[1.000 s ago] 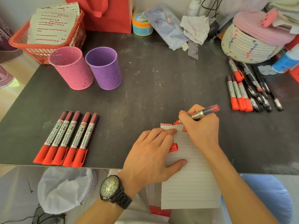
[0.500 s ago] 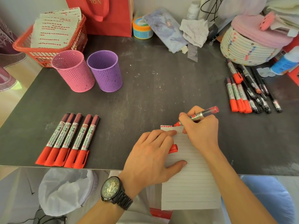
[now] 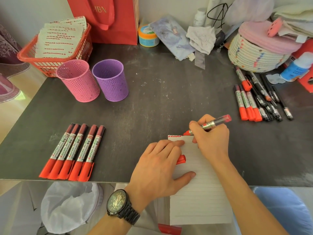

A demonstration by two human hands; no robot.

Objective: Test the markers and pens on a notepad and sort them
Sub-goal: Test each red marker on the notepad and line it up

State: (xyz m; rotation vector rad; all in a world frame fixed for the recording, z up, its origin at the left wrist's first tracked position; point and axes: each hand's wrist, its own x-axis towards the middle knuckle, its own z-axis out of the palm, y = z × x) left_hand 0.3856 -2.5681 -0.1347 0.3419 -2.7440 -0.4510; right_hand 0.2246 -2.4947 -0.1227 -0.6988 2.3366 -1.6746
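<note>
A lined notepad (image 3: pixel 199 197) lies over the table's near edge, with red marks along its top line. My right hand (image 3: pixel 210 139) grips an uncapped red marker (image 3: pixel 215 123), its tip touching the pad's top edge. My left hand (image 3: pixel 160 168) presses flat on the pad, and a red cap (image 3: pixel 180 159) shows under its fingers. Several capped red markers (image 3: pixel 72 151) lie in a row at the left. A mixed pile of red markers and black pens (image 3: pixel 259 99) lies at the right.
A pink cup (image 3: pixel 77 80) and a purple cup (image 3: pixel 110 79) stand at the back left, in front of a red basket (image 3: pixel 52 53) of marked sheets. A red bag (image 3: pixel 108 19), a woven basket (image 3: pixel 257 53) and clutter line the back. Dark table (image 3: pixel 160 92).
The marker tip has crept slightly right along the pad's top line. Both hands otherwise keep their places; the view has shifted a little.
</note>
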